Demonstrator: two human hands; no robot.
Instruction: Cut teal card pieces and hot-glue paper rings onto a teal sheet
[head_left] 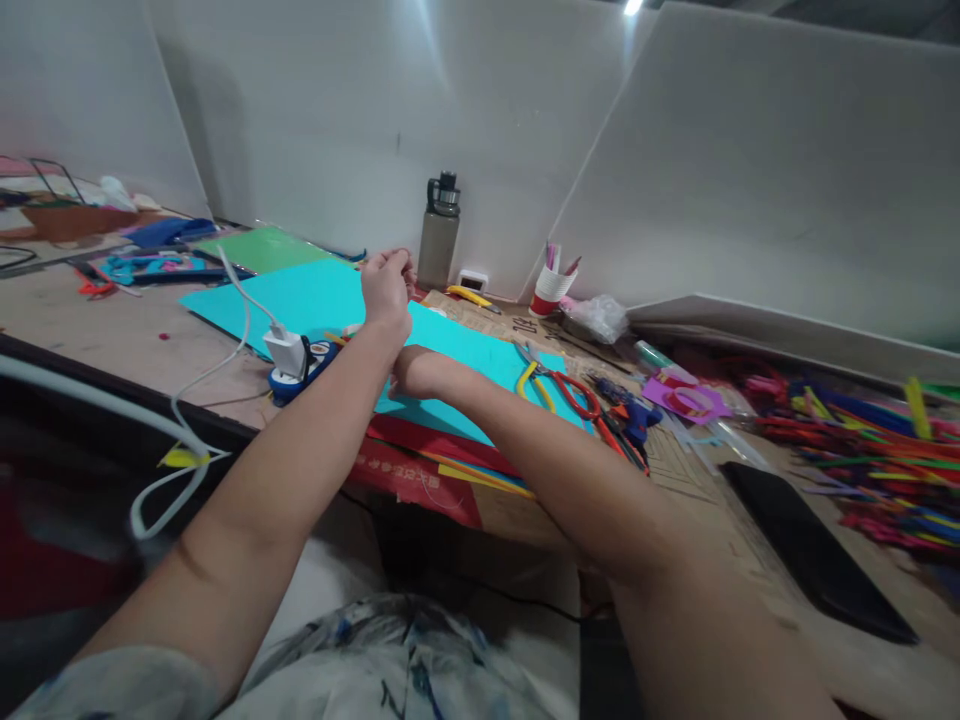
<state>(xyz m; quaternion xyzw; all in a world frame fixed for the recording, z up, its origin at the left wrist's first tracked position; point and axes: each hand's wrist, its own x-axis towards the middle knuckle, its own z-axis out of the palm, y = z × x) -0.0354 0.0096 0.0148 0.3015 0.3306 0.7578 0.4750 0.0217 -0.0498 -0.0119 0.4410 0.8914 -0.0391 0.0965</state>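
My left hand (388,285) is raised over the turquoise sheet (285,290), its fingers curled closed; anything between them is too small to make out. Below it and slightly to the right, my right hand (412,372) is close to the sheet, bent inward at the wrist. Its fingers are mostly hidden behind the hand and my left wrist. A white charger (286,350) in a blue power socket (285,388) lies left of my hands. To their right, pliers with red handles (579,396) and a yellow-handled tool (527,380) rest on the sheet.
Behind stand a bottle (439,240) and a paper cup (553,290) with pens, near a yellow cutter (471,296). On the right are a black phone-like slab (814,550) and many coloured pipe cleaners (885,460). A white cable (180,420) hangs over the left table edge.
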